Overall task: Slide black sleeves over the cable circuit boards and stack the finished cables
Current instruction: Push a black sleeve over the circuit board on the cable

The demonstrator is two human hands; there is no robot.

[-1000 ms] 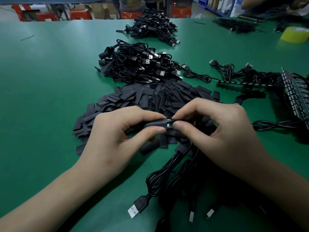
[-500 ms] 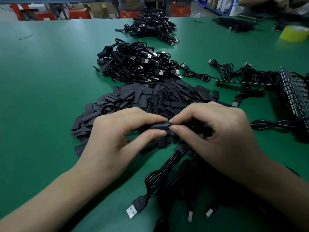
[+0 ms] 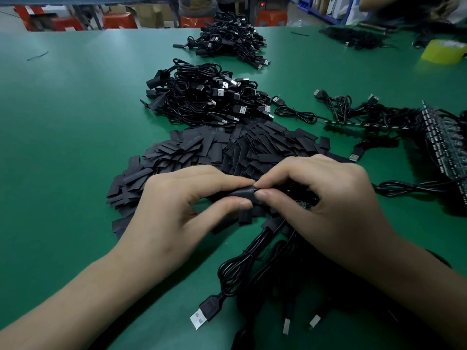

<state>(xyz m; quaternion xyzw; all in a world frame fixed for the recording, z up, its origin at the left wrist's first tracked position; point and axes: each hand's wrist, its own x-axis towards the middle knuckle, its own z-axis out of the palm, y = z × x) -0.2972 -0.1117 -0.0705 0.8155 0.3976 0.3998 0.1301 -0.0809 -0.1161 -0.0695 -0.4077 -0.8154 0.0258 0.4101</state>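
My left hand (image 3: 177, 210) pinches a black sleeve (image 3: 240, 192) between thumb and forefinger, just above the heap of loose sleeves (image 3: 227, 152). My right hand (image 3: 326, 200) pinches the cable's circuit board end right against the sleeve's mouth; a bit of green board (image 3: 302, 204) shows under its fingers. The fingertips of both hands touch. Black cables with USB plugs (image 3: 242, 269) trail from under my right hand toward the near table edge. A stack of finished cables (image 3: 202, 97) lies behind the sleeve heap.
A second cable pile (image 3: 227, 39) sits farther back on the green table (image 3: 63, 122). Unsleeved cables and strips of circuit boards (image 3: 442, 142) lie at the right. A yellow tape roll (image 3: 444, 53) stands at the far right. Another person's arm shows at the top right.
My hands have drawn closer together, and the gap where the metal board end showed has shut. The sleeve has slid further over the board.
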